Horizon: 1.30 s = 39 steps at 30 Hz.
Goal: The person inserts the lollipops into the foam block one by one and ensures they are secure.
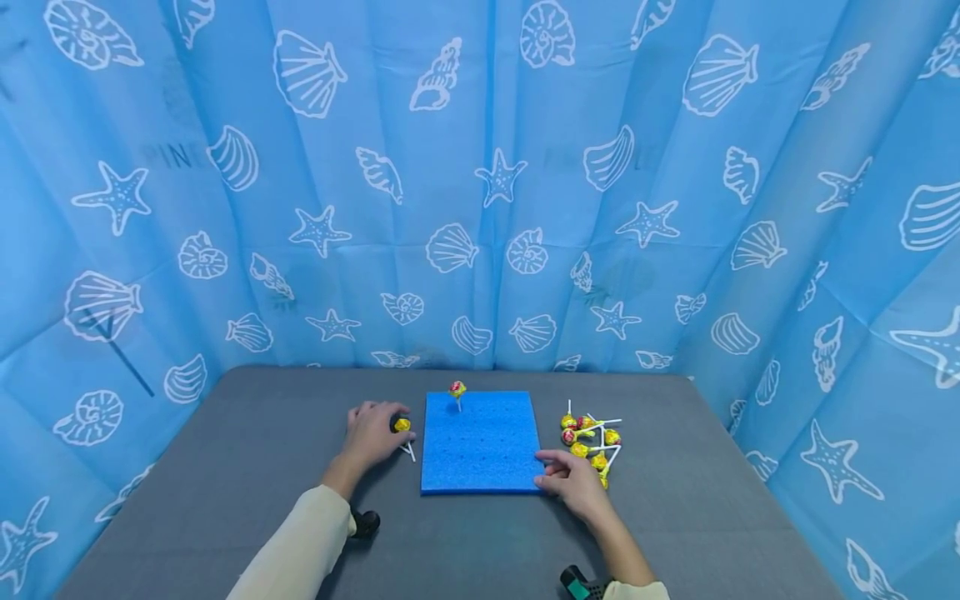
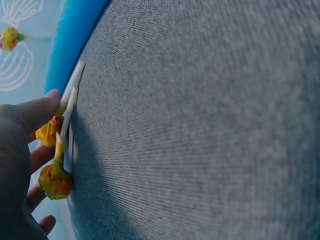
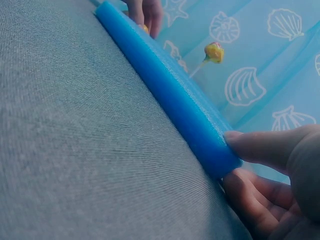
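Note:
A blue foam board [image 1: 480, 458] lies flat on the table, and one yellow-and-red lollipop [image 1: 457, 389] stands upright in its far left part. Left of the board, my left hand [image 1: 372, 435] is around two lollipops [image 2: 56, 182] lying on the table, thumb over one stick and fingers spread beyond the candies; whether it bears on them is unclear. My right hand [image 1: 573, 483] holds the board by its near right corner, thumb and curled fingers at the edge, as the right wrist view shows.
Right of the board lies a loose heap of several lollipops [image 1: 600, 458] with white sticks pointing various ways. The grey table [image 1: 480, 550] ends at a blue curtain [image 1: 480, 208] printed with white shells and starfish, which also hangs along the sides.

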### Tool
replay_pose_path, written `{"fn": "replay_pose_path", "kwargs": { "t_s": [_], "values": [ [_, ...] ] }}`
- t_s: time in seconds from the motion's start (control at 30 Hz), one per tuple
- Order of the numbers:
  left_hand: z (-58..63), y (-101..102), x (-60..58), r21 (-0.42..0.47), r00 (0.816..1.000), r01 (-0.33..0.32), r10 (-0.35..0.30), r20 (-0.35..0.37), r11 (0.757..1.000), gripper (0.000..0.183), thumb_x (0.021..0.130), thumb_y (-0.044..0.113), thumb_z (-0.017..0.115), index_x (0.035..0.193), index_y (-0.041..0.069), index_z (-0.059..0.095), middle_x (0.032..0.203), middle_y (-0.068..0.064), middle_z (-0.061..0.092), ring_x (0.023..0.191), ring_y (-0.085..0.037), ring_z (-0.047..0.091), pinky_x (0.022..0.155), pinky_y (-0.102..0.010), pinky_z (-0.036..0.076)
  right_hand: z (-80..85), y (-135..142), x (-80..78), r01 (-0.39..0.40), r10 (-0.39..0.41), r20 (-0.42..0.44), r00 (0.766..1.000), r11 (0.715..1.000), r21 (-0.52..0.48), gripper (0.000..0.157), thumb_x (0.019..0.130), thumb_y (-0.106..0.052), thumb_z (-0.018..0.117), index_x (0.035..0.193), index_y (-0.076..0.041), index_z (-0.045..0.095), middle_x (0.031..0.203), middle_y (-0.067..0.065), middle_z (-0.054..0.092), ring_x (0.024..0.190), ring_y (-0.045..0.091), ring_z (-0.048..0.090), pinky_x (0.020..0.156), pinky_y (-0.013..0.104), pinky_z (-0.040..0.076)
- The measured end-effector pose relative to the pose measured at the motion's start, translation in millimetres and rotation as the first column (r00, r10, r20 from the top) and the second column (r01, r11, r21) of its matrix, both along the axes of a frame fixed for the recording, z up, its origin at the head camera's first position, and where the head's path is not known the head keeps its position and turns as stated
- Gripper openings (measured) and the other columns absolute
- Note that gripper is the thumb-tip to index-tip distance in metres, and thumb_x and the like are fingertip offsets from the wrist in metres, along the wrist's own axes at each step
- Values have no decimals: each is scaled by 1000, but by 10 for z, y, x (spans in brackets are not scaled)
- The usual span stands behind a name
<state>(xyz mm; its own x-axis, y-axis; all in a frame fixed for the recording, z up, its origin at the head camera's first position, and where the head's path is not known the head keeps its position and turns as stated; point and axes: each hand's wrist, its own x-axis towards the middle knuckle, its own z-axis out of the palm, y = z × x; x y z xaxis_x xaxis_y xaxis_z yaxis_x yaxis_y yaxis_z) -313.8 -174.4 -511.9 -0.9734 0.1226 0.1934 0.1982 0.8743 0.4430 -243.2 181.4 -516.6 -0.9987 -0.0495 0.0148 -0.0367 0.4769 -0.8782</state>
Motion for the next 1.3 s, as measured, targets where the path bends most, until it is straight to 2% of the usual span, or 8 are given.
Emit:
{"fn": "replay_pose_path", "kwargs": {
  "t_s": [0.33,0.63,1.0,1.3],
  "values": [
    [-43,-12,6,43,999,-19,17,38,999,41,86,35,75,122,19,66,120,-4,64,114,-31,48,101,-52,26,3,-1,-4,1,-1,9,1000,1000,2,33,83,-6,76,115,-8,70,84,2,58,73,17,54,59,26,47],
    [-43,-7,21,63,1000,-5,5,12,998,42,85,32,76,122,16,65,116,-4,66,108,-28,51,95,-49,32,20,-4,8,0,0,1,1000,1000,-3,32,83,-5,76,115,-8,70,84,2,58,73,17,55,59,26,47],
    [-97,-45,33,135,999,22,-18,-28,991,51,83,28,79,128,15,60,112,-4,69,105,-28,55,90,-47,37,27,3,18,3,-3,-14,1000,1000,0,32,83,-4,76,114,-8,70,84,2,59,74,17,55,60,25,47],
    [-109,-55,70,149,1000,-26,26,1,989,51,84,31,77,129,15,60,112,-4,67,104,-29,52,95,-50,34,26,-21,10,16,-16,15,1000,1000,11,31,83,-6,76,114,-8,70,84,2,59,74,17,54,61,26,46]
  ]
}}
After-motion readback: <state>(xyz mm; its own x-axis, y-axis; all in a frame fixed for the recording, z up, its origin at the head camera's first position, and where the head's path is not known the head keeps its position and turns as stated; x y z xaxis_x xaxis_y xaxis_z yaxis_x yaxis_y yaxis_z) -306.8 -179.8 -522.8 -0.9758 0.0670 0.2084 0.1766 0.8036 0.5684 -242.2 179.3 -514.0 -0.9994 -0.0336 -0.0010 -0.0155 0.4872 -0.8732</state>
